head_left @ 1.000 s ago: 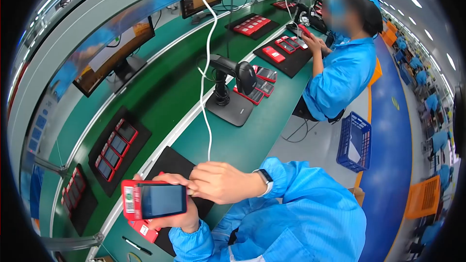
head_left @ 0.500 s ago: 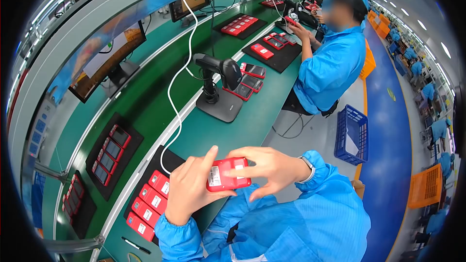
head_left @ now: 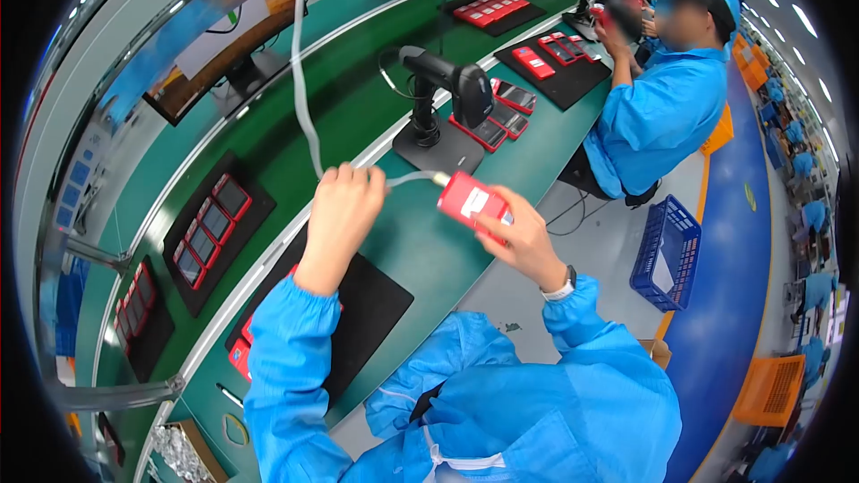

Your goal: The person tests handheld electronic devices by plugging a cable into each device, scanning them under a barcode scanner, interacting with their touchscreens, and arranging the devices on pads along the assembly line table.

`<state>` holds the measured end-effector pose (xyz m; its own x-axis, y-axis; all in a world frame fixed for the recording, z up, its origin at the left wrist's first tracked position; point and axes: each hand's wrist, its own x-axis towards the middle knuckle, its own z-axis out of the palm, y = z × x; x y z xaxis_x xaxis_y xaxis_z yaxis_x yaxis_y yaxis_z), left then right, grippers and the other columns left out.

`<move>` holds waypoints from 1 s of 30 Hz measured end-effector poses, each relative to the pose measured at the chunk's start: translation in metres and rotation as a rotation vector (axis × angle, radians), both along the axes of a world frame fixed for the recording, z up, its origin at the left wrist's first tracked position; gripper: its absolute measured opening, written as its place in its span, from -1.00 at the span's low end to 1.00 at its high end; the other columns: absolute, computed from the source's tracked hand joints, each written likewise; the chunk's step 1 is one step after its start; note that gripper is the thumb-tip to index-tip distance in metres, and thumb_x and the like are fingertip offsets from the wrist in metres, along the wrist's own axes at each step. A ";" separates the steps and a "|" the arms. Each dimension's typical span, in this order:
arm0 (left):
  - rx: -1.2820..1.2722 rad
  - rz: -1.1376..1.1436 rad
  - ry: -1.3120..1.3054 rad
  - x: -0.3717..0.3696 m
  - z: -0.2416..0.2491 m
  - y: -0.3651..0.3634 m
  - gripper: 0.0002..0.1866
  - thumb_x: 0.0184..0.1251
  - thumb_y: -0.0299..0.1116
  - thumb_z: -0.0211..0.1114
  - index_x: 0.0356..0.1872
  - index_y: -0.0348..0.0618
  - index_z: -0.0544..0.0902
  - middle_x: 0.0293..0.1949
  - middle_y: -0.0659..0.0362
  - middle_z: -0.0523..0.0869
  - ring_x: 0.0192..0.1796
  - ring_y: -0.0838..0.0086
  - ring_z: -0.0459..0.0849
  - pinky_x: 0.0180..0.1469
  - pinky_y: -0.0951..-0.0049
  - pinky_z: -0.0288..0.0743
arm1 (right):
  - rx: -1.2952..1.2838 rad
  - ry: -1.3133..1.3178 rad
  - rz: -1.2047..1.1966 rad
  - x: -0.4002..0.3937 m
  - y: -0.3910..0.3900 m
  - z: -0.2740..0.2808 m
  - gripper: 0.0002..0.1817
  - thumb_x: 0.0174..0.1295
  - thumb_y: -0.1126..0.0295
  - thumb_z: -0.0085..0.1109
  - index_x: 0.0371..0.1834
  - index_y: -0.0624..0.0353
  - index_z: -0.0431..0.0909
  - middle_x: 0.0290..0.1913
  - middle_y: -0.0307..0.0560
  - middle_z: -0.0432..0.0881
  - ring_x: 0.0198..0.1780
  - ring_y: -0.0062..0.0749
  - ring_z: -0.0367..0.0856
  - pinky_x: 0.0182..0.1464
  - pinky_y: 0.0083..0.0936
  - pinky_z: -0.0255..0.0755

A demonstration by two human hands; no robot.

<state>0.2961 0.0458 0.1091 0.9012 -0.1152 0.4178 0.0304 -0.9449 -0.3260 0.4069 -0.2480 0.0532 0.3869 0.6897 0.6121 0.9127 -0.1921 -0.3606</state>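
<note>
My right hand (head_left: 523, 240) grips a red handheld device (head_left: 469, 199) with a white label, its back face up, over the bench. A plug (head_left: 440, 180) on the end of a white cable (head_left: 304, 89) meets the device's left end. The cable hangs from above and runs through my left hand (head_left: 347, 210), whose fingers are curled round it a short way from the plug. Under my left forearm, more red devices (head_left: 240, 356) lie partly hidden on a black mat (head_left: 371, 300).
A barcode scanner on a stand (head_left: 438, 148) stands just beyond my hands, beside several red-framed devices (head_left: 512, 97). More devices lie on a mat (head_left: 183, 224) at left. A co-worker (head_left: 662, 116) sits at the bench to the right. A blue crate (head_left: 667, 255) is on the floor.
My left hand has let go of the device and now holds the cable. My right hand has carried the device up and right, and the plug is now at its end. The view has shifted.
</note>
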 end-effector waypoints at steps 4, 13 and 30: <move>0.136 0.021 -0.007 0.045 -0.013 -0.012 -0.88 0.12 -0.42 0.37 -0.31 -0.18 0.72 -0.40 0.19 0.67 -0.22 0.35 0.66 -0.12 0.34 0.48 | 0.090 -0.048 -0.280 0.018 0.030 -0.046 -0.54 0.13 0.43 0.57 0.15 0.06 0.78 0.32 0.31 0.57 0.16 0.18 0.69 0.15 -0.12 0.65; 0.195 0.033 -0.034 0.075 -0.014 -0.031 -0.93 0.11 -0.42 0.37 -0.38 -0.13 0.73 -0.41 0.21 0.64 -0.21 0.39 0.61 -0.07 0.37 0.40 | 0.139 -0.011 -0.344 0.040 0.035 -0.065 -0.56 0.17 0.42 0.56 0.16 0.04 0.77 0.33 0.23 0.56 0.15 0.17 0.69 0.13 -0.13 0.65; 0.140 0.118 -0.098 0.068 -0.006 -0.039 -0.80 0.11 -0.44 0.34 -0.23 -0.27 0.71 -0.34 0.12 0.64 -0.16 0.31 0.62 -0.01 0.29 0.46 | 0.202 0.096 -0.326 0.030 0.034 -0.054 -0.66 0.21 0.40 0.53 0.07 0.12 0.82 0.27 0.21 0.66 0.10 0.14 0.75 0.11 -0.16 0.67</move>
<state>0.3639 0.0063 0.1027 0.8677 -0.0744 0.4915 0.1760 -0.8787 -0.4437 0.4365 -0.2142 -0.0006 0.6278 0.3906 0.6733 0.7759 -0.3830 -0.5012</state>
